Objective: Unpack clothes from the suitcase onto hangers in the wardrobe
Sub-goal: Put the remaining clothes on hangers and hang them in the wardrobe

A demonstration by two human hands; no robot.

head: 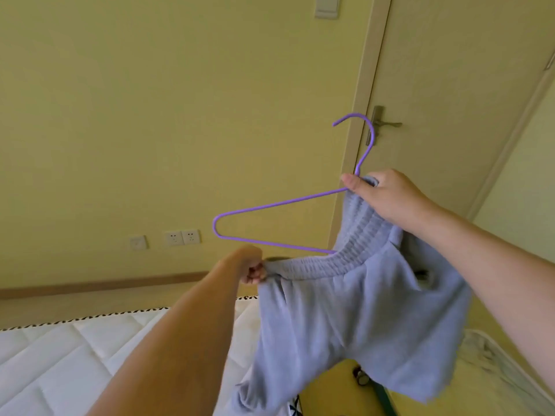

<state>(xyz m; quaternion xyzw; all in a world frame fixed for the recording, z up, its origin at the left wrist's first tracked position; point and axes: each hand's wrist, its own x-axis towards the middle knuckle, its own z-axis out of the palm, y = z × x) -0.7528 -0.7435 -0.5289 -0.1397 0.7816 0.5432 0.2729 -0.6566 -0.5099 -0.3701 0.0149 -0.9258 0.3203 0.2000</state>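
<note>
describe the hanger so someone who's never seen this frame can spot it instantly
Start at the pale door with the metal lever handle. Just in front hangs the hanger, its neck pinched with grey sweatpants by the right hand. It is the only thin purple wire triangle in view.

- hanger (270, 205) left of door (450, 85)
- trousers (345, 310) on hanger's right end, above mattress (75, 355)
- wall sockets (174, 238) behind, low left

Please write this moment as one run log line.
left hand: grips grey sweatpants waistband | right hand: holds purple wire hanger with waistband
</note>
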